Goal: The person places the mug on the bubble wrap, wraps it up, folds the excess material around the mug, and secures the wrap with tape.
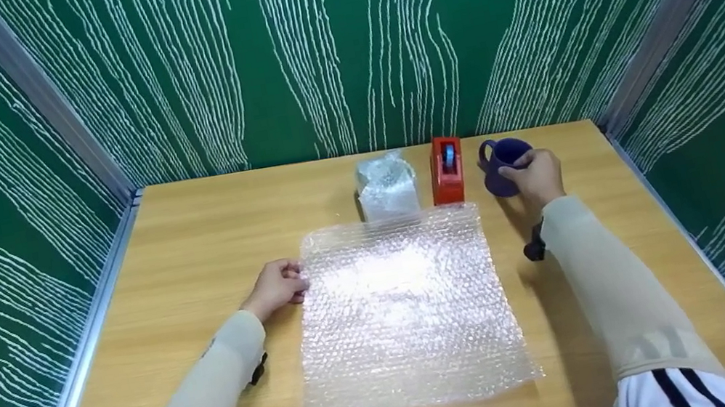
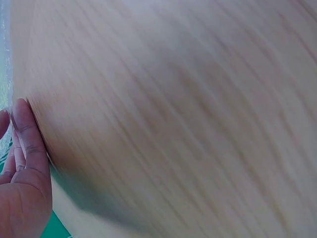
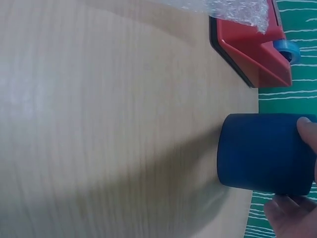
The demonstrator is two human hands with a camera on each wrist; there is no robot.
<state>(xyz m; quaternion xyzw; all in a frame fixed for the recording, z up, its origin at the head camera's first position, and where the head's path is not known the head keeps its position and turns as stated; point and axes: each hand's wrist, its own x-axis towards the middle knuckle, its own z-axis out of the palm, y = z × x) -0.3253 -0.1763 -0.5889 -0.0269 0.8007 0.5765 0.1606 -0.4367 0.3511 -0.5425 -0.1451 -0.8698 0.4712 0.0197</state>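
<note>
Dark-blue cylindrical mug [image 3: 267, 153], beyond and right of the flat clear-plastic bubble-wrap sheet [image 1: 408, 321], gripped by your right hand [image 1: 537, 175], your left hand [image 1: 274, 288] pinching the sheet's edge; step, apparently mug pick-up; next, likely a level carry sheetward.

Wrap [image 1: 408, 343]: clear plastic, thin, bubbly texture, v. glossy w/ strong glare nr upper mid. Bundle [image 1: 390, 200]: same sort of bubbly plastic outside, crinkly, shiny. Mug [image 3: 265, 153]: smooth, prob. ceramic, semi-matt. Dispenser [image 1: 449, 185]: hard plastic, smooth, w/ slight gloss. Surface [image 1: 193, 246]: wood or wood-look, streaky grain, smooth, low sheen. Posts [image 1: 46, 94]: metal-look, smooth, dull. Sleeves [image 1: 613, 272]: cloth, matt. Walls [image 1: 257, 103]: matt-looking, material unclear.
</note>
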